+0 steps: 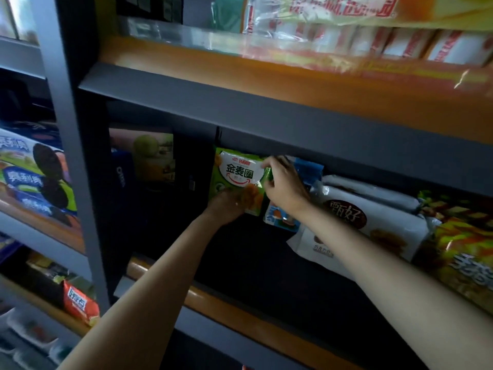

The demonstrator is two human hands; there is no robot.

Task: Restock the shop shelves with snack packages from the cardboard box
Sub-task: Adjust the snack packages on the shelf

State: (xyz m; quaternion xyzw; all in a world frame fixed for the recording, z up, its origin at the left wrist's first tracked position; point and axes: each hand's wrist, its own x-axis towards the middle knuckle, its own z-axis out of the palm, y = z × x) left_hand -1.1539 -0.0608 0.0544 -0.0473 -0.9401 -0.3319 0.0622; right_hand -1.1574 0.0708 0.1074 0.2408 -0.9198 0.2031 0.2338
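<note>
Two bare forearms reach up from below into a dark shelf bay edged with an orange-brown wooden front lip [213, 297]. Left hand [226, 205]: fingers curled under the lower edge of a green-and-white plastic snack packet [240, 174], held upright at the back of the shelf. Right hand [282, 182]: fingers pinching the packet's upper right edge. Just right of it, a blue packet [309, 169], then white bags [373, 222] lying flat.

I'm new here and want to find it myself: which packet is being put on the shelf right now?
Look at the dark middle shelf under the orange-lit one. Toward its back, both hands hold an upright green packet: left hand beneath, right hand pinching its right edge. Unlike the white bags lying beside it, it is green with a white label.
</note>
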